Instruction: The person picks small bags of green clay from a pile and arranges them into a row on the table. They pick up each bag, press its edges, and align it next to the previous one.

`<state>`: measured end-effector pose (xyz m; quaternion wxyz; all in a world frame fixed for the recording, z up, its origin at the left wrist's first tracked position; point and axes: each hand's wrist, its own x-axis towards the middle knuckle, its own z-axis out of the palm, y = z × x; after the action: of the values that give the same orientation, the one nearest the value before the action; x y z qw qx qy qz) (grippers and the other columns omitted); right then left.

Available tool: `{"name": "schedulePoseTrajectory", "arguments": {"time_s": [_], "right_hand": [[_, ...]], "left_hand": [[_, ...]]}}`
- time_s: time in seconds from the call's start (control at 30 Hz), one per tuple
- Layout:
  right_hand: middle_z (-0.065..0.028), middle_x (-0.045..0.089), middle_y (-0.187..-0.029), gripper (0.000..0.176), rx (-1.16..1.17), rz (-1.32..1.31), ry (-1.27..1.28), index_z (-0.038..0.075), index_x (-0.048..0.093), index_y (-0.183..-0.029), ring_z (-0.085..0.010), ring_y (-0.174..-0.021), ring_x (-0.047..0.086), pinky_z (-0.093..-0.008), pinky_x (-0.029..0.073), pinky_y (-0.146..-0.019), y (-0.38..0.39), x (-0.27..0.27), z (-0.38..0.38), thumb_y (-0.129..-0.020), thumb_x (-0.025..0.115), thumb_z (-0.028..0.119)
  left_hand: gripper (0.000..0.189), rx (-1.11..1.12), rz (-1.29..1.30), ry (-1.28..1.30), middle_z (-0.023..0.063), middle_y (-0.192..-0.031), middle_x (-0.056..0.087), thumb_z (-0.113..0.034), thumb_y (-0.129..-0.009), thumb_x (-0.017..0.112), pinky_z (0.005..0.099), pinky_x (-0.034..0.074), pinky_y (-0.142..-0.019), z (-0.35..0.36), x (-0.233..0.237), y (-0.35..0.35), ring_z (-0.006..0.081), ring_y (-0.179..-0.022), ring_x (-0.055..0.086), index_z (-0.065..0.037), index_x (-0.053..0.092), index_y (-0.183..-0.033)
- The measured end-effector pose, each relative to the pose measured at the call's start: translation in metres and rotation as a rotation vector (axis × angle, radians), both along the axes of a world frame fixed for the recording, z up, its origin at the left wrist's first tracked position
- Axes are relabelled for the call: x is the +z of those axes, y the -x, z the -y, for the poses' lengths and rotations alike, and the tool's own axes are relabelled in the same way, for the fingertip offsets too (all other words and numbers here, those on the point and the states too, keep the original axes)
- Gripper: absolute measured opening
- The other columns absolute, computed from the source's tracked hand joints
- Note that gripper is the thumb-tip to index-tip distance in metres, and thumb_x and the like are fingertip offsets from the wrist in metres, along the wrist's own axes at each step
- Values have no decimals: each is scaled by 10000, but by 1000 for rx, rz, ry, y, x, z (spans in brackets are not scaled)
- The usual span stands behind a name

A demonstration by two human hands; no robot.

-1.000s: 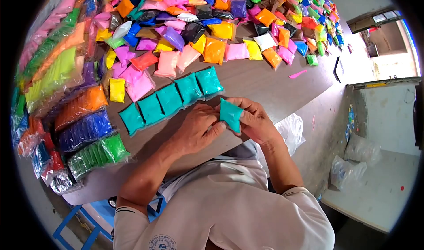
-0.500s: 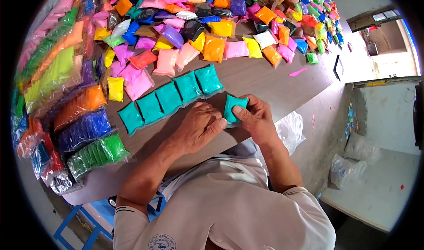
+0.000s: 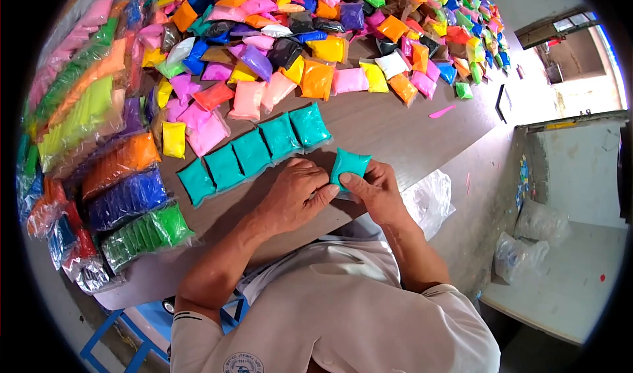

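Note:
A small clear packet with teal filling (image 3: pixel 355 162) is held just above the table's near edge. My right hand (image 3: pixel 377 190) grips it from the right, thumb across its front and fingers behind. My left hand (image 3: pixel 297 192) is closed at the packet's lower left edge, its thumb and curled forefinger meeting the plastic there; part of that grip is hidden. Just beyond my left hand, several matching teal packets (image 3: pixel 252 152) lie side by side in a slanting row on the table.
A big heap of mixed coloured packets (image 3: pixel 316 80) covers the back of the brown table (image 3: pixel 402 126). Bundled packets in clear bags (image 3: pixel 125 198) line the left side. A pink strip (image 3: pixel 442 111) lies at right. Clear plastic bags (image 3: pixel 428 205) sit beyond the near edge.
The held packet has tilted and its top has turned slightly to the right, while my right thumb has slid lower on it. My left hand has stayed nearly in place.

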<state>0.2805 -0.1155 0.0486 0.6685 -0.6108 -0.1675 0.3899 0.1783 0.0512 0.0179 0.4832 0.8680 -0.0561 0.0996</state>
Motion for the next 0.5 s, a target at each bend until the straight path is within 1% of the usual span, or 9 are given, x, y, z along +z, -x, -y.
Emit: {"name": "schedulePoseTrajectory", "arguments": {"time_s": [0.1, 0.2, 0.3, 0.4, 0.5], "right_hand": [[37, 626, -797, 254, 63, -2, 118, 14, 674, -941, -34, -688, 517, -208, 411, -594, -5, -8, 9, -934, 719, 264], [12, 651, -863, 276, 75, -57, 92, 0, 667, -982, -52, -771, 562, -222, 471, -689, -8, -6, 10, -935, 717, 268], [0, 661, -897, 270, -23, -125, 49, -1, 666, -1011, -58, -811, 574, -232, 487, -728, -3, 6, 3, -938, 714, 255], [9, 662, -890, 236, -57, -71, 30, 5, 672, -1006, -49, -806, 567, -231, 481, -713, -2, -3, 0, -944, 706, 230], [6, 673, -904, 225, -47, 31, -44, -5, 672, -1018, -53, -827, 582, -237, 493, -741, -7, -14, 4, -950, 697, 208]], "left_hand": [[376, -9, 3, 6, 130, -750, 522, -342, -985, 545, 436, 403, -831, -1, 0, -1, 318, -803, 516, -18, 552, -794], [364, 0, -12, -1, 129, -742, 518, -330, -979, 558, 434, 404, -822, -2, 1, 0, 318, -802, 517, -20, 553, -788], [337, 9, 4, 5, 122, -733, 521, -302, -964, 583, 431, 405, -818, -2, 1, 0, 314, -794, 519, -22, 555, -779], [311, 17, 46, -2, 112, -731, 533, -272, -946, 607, 426, 405, -814, 1, 0, 0, 305, -781, 521, -22, 557, -767], [280, 5, 36, -34, 98, -754, 567, -253, -932, 618, 415, 409, -819, 0, 1, 0, 292, -789, 537, -28, 576, -770]]}}
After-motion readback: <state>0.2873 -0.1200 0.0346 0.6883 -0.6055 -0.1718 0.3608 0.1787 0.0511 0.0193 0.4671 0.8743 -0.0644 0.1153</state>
